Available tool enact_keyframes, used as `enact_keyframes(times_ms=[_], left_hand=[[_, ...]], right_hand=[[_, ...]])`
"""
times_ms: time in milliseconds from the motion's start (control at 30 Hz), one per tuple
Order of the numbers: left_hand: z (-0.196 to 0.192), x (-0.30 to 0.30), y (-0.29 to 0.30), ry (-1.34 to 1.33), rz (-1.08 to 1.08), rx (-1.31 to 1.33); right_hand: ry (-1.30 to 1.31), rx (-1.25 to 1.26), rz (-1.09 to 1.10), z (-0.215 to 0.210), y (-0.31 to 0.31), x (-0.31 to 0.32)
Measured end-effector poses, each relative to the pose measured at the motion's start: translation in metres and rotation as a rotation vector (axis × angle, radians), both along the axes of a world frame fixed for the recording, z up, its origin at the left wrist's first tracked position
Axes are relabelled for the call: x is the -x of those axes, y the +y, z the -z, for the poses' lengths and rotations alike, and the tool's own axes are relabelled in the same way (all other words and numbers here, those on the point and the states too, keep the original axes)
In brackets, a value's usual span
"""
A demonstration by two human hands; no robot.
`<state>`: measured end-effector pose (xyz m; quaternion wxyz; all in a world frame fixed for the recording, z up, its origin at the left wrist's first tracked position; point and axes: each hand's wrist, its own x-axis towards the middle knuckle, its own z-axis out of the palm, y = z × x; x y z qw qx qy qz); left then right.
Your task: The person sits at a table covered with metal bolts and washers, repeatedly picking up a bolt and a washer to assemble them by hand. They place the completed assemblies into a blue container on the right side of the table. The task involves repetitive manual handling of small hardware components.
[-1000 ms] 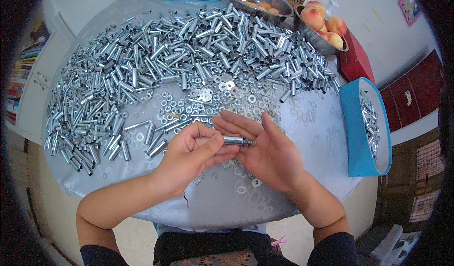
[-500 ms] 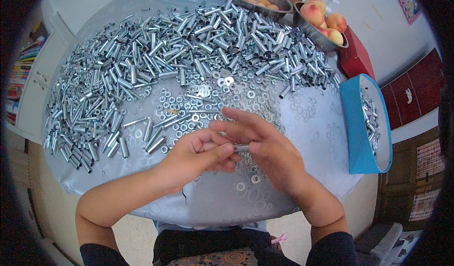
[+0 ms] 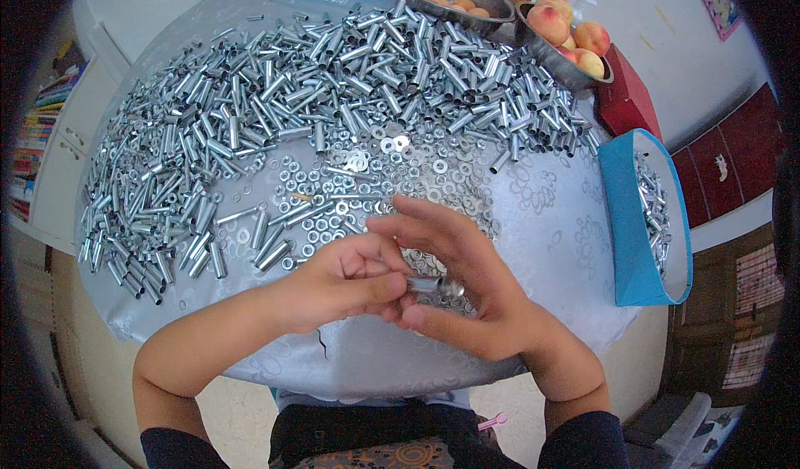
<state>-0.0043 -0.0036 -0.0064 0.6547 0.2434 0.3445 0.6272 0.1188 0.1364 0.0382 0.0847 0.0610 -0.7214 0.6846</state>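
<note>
so there's a massive heap of metal tubes (image 3: 333, 77) covering the far half of the round table (image 3: 550, 244), with washers and nuts (image 3: 367, 194) scattered closer in. blue bin (image 3: 637, 227) on the right edge has more tubes in it, and a bowl of peaches (image 3: 567, 40) sits behind it. both hands are bunched together near the front edge: left hand (image 3: 350, 281) pinched shut on one end of a small metal sleeve (image 3: 433, 286), right hand (image 3: 467, 286) cupped around the other end, fingers partly hiding it, so hard to say what's on its tip. compared with a second ago the hands sit a bit nearer the body.
</note>
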Motion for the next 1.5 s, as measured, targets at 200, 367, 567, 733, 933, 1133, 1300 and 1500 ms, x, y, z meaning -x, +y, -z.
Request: enact_keyframes(times_ms=[200, 367, 567, 733, 933, 1133, 1300, 1500], left_hand=[[-0.002, 0.003, 0.0, -0.07, -0.06, 0.015], [-0.003, 0.005, 0.002, -0.053, -0.035, 0.065], [-0.003, 0.003, 0.004, -0.067, -0.027, 0.057], [-0.005, 0.003, 0.004, -0.186, 0.034, 0.072], [-0.003, 0.002, 0.004, -0.224, 0.053, 0.134], [-0.016, -0.005, 0.004, -0.147, 0.044, 0.294], [-0.015, 0.001, 0.004, -0.237, 0.09, 0.275], [-0.013, 0.018, 0.004, -0.537, -0.135, 0.02]], right_hand=[[0.153, -0.23, 0.098, -0.001, 0.009, 0.0], [0.078, -0.169, 0.243, 0.0, 0.01, -0.001], [0.005, -0.062, 0.167, 0.004, 0.014, 0.003], [-0.06, 0.039, 0.047, 0.004, 0.017, 0.004], [-0.065, -0.075, 0.041, 0.006, 0.008, 0.004], [0.178, -0.535, 0.06, 0.006, 0.006, 0.005], [0.222, -0.372, 0.307, 0.002, 0.003, 0.006], [0.091, -0.212, 0.584, 0.006, 0.019, 0.007]])
